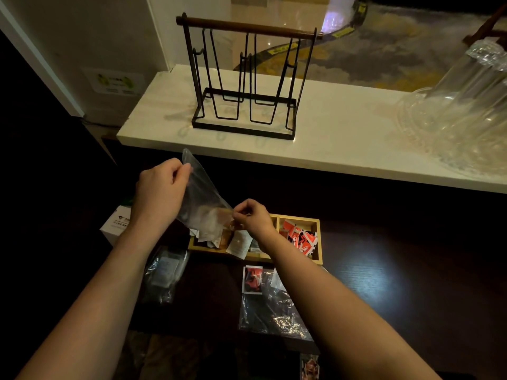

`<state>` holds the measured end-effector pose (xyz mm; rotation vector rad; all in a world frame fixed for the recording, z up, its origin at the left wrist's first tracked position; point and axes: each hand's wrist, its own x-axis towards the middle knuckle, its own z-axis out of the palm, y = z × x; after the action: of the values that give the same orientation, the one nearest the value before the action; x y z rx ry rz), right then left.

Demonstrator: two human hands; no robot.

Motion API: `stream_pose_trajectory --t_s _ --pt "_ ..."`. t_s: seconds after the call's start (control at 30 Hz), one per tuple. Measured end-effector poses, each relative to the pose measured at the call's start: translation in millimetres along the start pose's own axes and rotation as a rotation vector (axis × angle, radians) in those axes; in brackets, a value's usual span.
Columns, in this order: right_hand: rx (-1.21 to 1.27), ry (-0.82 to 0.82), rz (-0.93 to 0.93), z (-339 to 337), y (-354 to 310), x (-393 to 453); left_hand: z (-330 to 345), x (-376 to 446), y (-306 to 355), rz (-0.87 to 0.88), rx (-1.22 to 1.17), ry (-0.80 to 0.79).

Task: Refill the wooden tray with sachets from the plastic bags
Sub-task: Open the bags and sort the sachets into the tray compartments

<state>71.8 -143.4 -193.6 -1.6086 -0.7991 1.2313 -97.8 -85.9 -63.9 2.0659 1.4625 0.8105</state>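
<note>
Head view: left hand (160,187) pinches the plastic bag's (201,198) upper corner, right hand (251,218) pinches its lower end; bag slants from upper left down-right over the wooden tray (299,218).

Dim room; dark wood table (384,270), white marble ledge (343,138), patterned carpet (397,56).

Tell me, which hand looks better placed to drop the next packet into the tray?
Probably the right hand: it pinches at the bag's lower end directly above the wooden tray, while the left hand holds the bag's top.
</note>
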Motion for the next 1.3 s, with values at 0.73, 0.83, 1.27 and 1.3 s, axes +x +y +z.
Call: stream_pose_trajectory --t_s 0.73,0.83,1.27,1.3 --pt "0.293 -0.085 0.095 -97 18 -98 42 -84 -36 -0.222 -0.207 -0.164" --pt "0.124 -0.063 0.154 -114 38 -121 61 -109 -46 -0.218 -0.059 -0.327" --pt "-0.414 0.124 0.265 -145 132 -150 144 -102 -65 0.664 0.748 -0.596" --pt "-0.438 0.145 0.267 -144 132 -150 148 -98 -69 0.690 0.803 -0.614"
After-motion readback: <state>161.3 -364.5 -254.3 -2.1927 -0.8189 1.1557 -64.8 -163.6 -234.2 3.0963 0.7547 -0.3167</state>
